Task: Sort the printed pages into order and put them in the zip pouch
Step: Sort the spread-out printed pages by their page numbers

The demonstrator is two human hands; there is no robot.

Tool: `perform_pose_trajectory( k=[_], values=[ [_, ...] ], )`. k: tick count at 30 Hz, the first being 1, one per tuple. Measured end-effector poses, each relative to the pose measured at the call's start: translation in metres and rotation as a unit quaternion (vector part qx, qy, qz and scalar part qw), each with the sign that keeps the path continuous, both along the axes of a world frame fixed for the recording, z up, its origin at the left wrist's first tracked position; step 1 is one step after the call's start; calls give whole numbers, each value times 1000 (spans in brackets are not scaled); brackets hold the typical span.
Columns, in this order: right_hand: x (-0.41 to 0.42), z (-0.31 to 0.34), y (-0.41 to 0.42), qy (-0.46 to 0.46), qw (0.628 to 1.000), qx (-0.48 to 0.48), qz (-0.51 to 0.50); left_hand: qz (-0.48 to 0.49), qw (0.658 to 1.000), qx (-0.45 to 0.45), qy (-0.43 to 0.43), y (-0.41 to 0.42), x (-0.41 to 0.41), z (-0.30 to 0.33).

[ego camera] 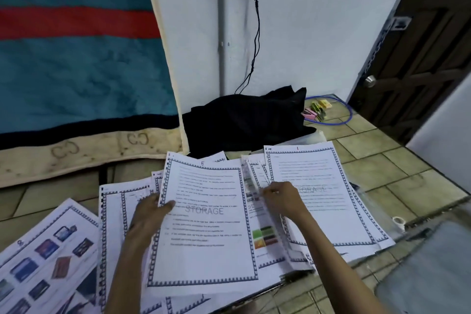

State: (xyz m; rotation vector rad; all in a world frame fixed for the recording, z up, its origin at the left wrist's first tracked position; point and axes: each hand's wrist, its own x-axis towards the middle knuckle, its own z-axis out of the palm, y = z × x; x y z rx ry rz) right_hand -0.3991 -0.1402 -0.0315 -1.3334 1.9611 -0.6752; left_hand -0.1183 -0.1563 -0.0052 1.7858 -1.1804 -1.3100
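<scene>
Printed white pages with blue patterned borders lie fanned across the tiled floor, just before a black cloth bundle. Left hand grips the page numbered 5; right hand pinches a blurred sheet beside it.

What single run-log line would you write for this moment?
stage: sorting | left hand: holds page marked 5 | right hand: lifting a sheet's edge | page marked 1: on floor, right
</scene>
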Motion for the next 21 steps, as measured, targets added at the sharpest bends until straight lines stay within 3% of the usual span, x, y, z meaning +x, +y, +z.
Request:
perform_pose_trajectory(
  k=[6,21],
  values=[
    [13,-21,5,188,981,9,38,-5,1000,16,-3,0,-2,-21],
    [20,-19,0,193,979,5,63,11,999,31,37,-5,5,-34]
  ],
)
